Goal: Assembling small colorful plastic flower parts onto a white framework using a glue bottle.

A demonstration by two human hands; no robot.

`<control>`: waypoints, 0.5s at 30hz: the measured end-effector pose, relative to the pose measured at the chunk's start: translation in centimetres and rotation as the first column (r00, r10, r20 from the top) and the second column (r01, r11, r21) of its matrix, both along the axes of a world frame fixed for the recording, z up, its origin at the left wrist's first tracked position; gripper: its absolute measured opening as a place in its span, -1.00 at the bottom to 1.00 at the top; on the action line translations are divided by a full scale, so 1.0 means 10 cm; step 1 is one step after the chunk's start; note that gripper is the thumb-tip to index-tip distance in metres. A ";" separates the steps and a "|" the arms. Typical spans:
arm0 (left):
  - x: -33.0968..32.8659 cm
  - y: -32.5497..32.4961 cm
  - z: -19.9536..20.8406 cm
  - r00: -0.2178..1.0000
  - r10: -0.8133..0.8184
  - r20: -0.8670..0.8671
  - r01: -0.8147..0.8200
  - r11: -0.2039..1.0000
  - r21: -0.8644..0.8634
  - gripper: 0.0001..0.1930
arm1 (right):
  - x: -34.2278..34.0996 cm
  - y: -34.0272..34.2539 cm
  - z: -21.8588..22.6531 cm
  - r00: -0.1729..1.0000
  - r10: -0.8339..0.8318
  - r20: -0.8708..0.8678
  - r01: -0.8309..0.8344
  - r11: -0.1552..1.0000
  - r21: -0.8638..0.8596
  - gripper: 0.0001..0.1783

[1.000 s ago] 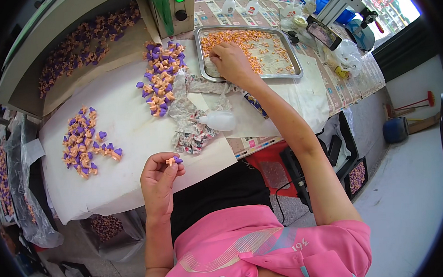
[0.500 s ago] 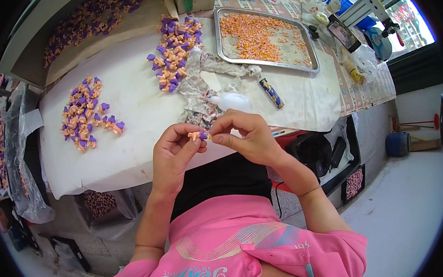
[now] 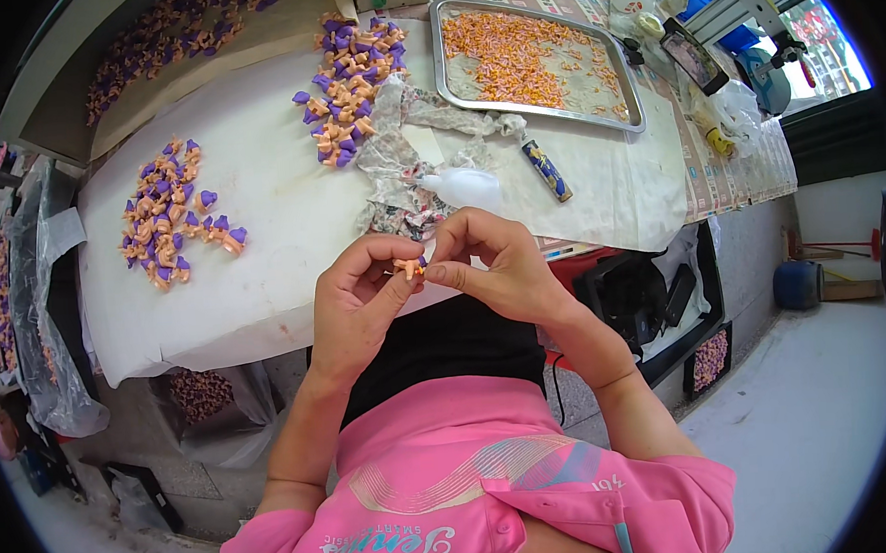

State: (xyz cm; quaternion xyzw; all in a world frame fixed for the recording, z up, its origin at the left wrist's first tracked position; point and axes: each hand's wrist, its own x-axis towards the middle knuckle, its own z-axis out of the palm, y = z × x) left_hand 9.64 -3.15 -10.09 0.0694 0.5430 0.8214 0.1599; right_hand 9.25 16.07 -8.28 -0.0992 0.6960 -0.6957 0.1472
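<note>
In front of my body, my left hand (image 3: 357, 299) pinches a small peach-and-purple plastic figure (image 3: 405, 266) between thumb and fingers. My right hand (image 3: 498, 272) meets it from the other side, thumb and forefinger closed on a tiny orange-yellow piece (image 3: 423, 262) that touches the figure; the fingertips partly hide it. Similar pieces, orange and pink, lie scattered in a metal tray (image 3: 545, 112) at the far right. One pile of peach-and-purple figures (image 3: 164, 211) is spread on the left of the table, another pile (image 3: 343, 91) farther back at the middle.
Beyond my hands are a crumpled floral cloth (image 3: 398, 179), a white squeeze bottle (image 3: 466, 188) and a dark blue patterned tube (image 3: 546, 171). White paper covers the table (image 3: 261, 246). A phone on a stand (image 3: 694, 58) is at the far right. Plastic bags (image 3: 49, 317) hang at the left.
Both hands have drawn closer together, and the orange-yellow piece now meets the figure. The figure has turned in my left fingers. The view has shifted slightly.
</note>
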 end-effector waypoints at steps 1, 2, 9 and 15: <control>0.00 0.00 -0.01 0.999 -0.003 -0.036 0.003 1.000 -0.005 -0.82 | 0.00 0.00 -0.01 1.000 -0.005 -0.003 0.005 1.000 0.011 -0.80; -0.01 -0.01 -0.02 0.999 -0.002 -0.034 0.002 1.000 -0.006 -0.82 | 0.01 0.01 -0.03 1.000 -0.004 -0.002 0.004 1.000 0.011 -0.80; -0.03 -0.03 -0.11 0.997 -0.020 -0.078 0.018 1.000 -0.022 -0.84 | 0.02 -0.01 -0.08 0.999 -0.020 -0.032 0.022 0.998 0.051 -0.82; -0.05 -0.05 -0.20 0.996 -0.036 -0.085 0.033 0.999 -0.028 -0.85 | 0.00 -0.04 -0.05 0.986 -0.012 -0.167 0.044 0.981 0.189 -0.84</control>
